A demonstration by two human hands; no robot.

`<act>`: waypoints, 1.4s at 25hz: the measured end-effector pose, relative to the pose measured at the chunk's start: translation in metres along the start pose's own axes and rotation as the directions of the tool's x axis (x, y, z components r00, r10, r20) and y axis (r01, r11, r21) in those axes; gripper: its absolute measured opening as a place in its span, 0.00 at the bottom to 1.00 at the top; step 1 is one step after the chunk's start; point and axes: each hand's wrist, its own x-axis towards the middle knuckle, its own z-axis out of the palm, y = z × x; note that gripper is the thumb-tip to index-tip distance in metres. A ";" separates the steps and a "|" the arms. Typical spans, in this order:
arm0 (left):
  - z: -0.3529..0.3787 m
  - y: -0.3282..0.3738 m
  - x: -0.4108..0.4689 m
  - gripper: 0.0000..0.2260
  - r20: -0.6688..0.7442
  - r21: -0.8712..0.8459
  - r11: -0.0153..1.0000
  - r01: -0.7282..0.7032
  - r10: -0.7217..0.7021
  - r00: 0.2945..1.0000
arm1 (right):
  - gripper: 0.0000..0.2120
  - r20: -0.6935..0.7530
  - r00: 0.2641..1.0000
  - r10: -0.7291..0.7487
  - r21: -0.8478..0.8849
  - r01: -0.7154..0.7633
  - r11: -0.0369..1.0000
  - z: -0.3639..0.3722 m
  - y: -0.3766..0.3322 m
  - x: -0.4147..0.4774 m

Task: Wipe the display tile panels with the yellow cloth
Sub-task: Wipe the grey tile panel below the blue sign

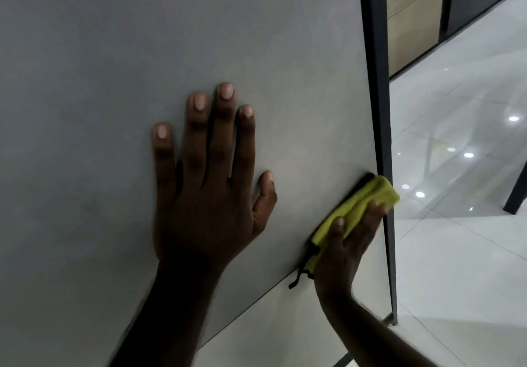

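Gripping the yellow cloth [358,209], right hand [346,249] hides its middle; left hand [211,192] spread flat.

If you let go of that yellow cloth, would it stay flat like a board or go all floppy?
Probably floppy. The yellow cloth bunches in soft folds under the right hand, and a dark strand hangs loose from its lower edge. It likely weighs little, since the fingers alone pin it against the grey tile panel. Let go, it would probably slide down and crumple.

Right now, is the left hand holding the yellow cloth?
No, the left hand lies flat and bare on the panel; the right hand presses the yellow cloth.
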 end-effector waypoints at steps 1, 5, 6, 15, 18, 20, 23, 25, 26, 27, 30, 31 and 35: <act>0.000 -0.001 0.000 0.35 -0.001 0.004 1.000 0.000 0.000 1.000 | 0.29 -0.013 0.979 0.203 0.044 -0.203 0.978 0.001 -0.010 -0.003; 0.001 0.000 0.000 0.35 -0.004 0.006 1.000 0.001 -0.001 1.000 | 0.33 0.137 0.926 -0.351 0.002 0.354 0.935 -0.001 -0.023 -0.005; 0.001 0.001 0.000 0.35 -0.004 -0.005 1.000 0.000 0.000 1.000 | 0.33 0.117 0.920 -0.375 -0.027 0.380 0.925 -0.001 -0.018 0.001; 0.002 0.001 -0.002 0.35 -0.005 0.005 1.000 0.010 -0.010 1.000 | 0.34 0.076 0.972 -0.224 0.009 0.224 0.975 -0.002 -0.031 0.017; 0.001 -0.001 -0.001 0.35 -0.013 0.011 1.000 0.003 -0.003 1.000 | 0.32 0.047 0.946 -0.321 0.008 0.321 0.947 0.012 -0.071 0.035; -0.001 0.000 0.000 0.35 -0.019 0.006 1.000 0.004 -0.004 1.000 | 0.30 0.146 0.732 -0.665 -0.043 0.676 0.735 0.016 -0.098 0.055; -0.002 0.000 0.000 0.35 -0.017 0.000 1.000 0.000 0.000 1.000 | 0.28 -0.015 0.844 -0.537 -0.022 0.536 0.844 0.024 -0.130 0.080; -0.002 -0.001 0.000 0.35 -0.016 -0.008 1.000 0.003 -0.003 1.000 | 0.28 0.056 0.793 -0.607 -0.086 0.609 0.788 0.025 -0.135 0.077; -0.003 -0.003 0.001 0.35 -0.019 -0.014 1.000 0.004 -0.005 1.000 | 0.28 0.146 0.668 -0.730 -0.122 0.744 0.657 0.023 -0.136 0.079; -0.004 -0.004 0.002 0.35 -0.023 -0.014 1.000 0.004 -0.004 1.000 | 0.27 0.196 0.585 -0.787 -0.118 0.811 0.574 0.020 -0.142 0.086; -0.007 -0.003 0.004 0.36 -0.015 -0.039 0.999 -0.001 0.000 1.000 | 0.27 0.093 0.747 -0.658 -0.055 0.664 0.746 0.026 -0.175 0.100; -0.010 -0.004 0.005 0.37 -0.010 -0.068 0.998 0.008 -0.008 1.000 | 0.27 0.150 0.682 -0.716 -0.086 0.730 0.678 0.027 -0.183 0.098; -0.030 -0.037 0.024 0.38 -0.003 -0.102 0.994 0.029 -0.029 1.000 | 0.25 0.298 0.322 -0.899 -0.081 0.947 0.312 0.024 -0.224 0.133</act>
